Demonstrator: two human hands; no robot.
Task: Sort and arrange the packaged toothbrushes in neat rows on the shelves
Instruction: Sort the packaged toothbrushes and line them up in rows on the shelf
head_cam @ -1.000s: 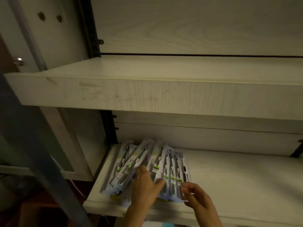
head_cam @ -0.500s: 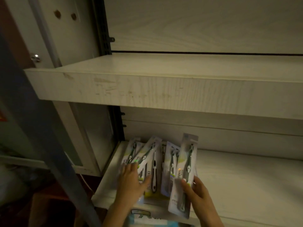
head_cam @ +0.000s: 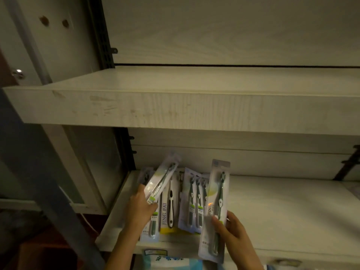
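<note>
Toothbrush packs on lower shelf, left end; upper shelf above.

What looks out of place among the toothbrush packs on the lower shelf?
The yellow-edged pack printed JING PAI with a black-and-white brush is the odd one: the packs lying beside it hold dark green brushes. The pack in the left hand is tilted; the right hand holds its pack upright.

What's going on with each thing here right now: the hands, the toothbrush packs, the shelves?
Left hand: gripping a tilted toothbrush pack.
Right hand: holding an upright pack off the shelf.
JING PAI pack: lying flat.
Packs beside it: lying overlapped, untidy.
Lower shelf: right part bare.
Upper shelf: nothing on it.
</note>
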